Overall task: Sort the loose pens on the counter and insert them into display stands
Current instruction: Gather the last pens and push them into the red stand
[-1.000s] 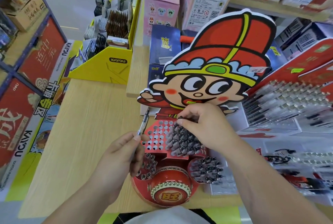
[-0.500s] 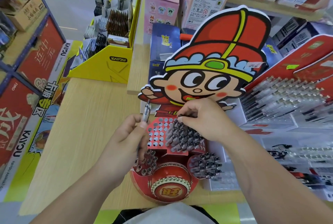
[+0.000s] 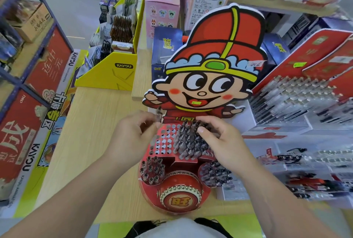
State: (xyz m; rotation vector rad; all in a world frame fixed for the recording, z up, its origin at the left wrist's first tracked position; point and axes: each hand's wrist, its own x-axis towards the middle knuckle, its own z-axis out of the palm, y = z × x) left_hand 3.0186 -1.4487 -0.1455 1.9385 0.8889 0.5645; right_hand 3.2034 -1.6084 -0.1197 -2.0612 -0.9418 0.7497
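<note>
While your left grip (image 3: 133,138) pinches a blurred pen (image 3: 159,113) upright between thumb and fingertips, just above the top left corner of the perforated panel (image 3: 164,143), your right grip (image 3: 226,142) curls over the packed pens (image 3: 188,142) filling the panel's right half. Whether its fingers actually hold one, you cannot tell. The red display stand (image 3: 179,197) sits on the wooden counter (image 3: 86,142), its cartoon cut-out (image 3: 210,65) rising behind.
</note>
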